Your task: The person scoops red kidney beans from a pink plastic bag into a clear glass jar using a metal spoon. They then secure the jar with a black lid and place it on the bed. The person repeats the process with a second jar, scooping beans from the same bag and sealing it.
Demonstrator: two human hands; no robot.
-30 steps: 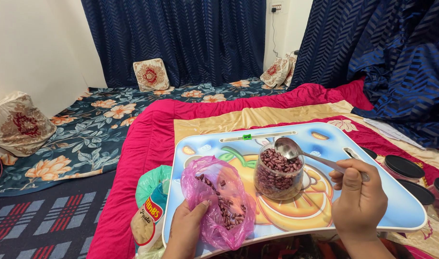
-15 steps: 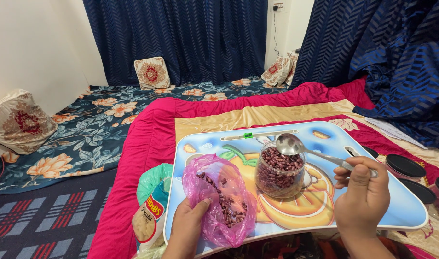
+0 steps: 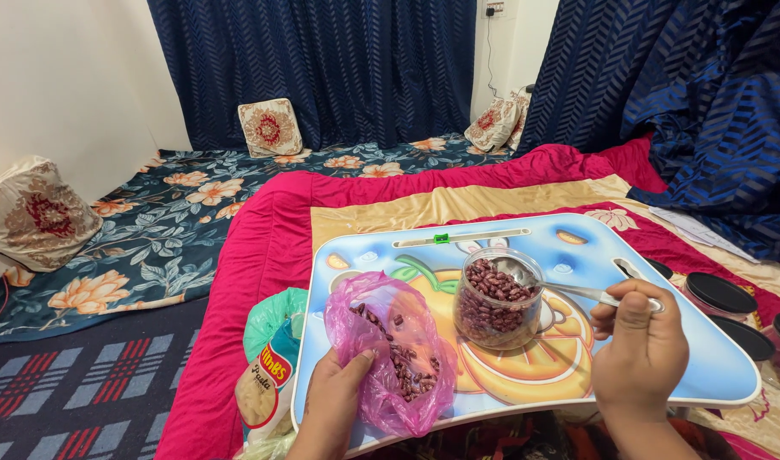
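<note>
Holding a pink plastic bag (image 3: 390, 349) of red beans, the left hand (image 3: 332, 409) is closed on it at the bottom middle of the frame. The right hand (image 3: 641, 353), lower right, pinches a metal spoon (image 3: 560, 288). Its bowl now dips into the clear jar (image 3: 496, 300), nearly full of beans; a moment ago it was above the rim. Both bag and jar sit on a blue tray (image 3: 705, 358), with black lids (image 3: 720, 294) at the right edge.

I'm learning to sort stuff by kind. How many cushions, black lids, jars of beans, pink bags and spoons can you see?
Cushions: 3, first one
Black lids: 4, first one
Bean jar: 1
Pink bag: 1
Spoon: 1
Total: 10
</note>
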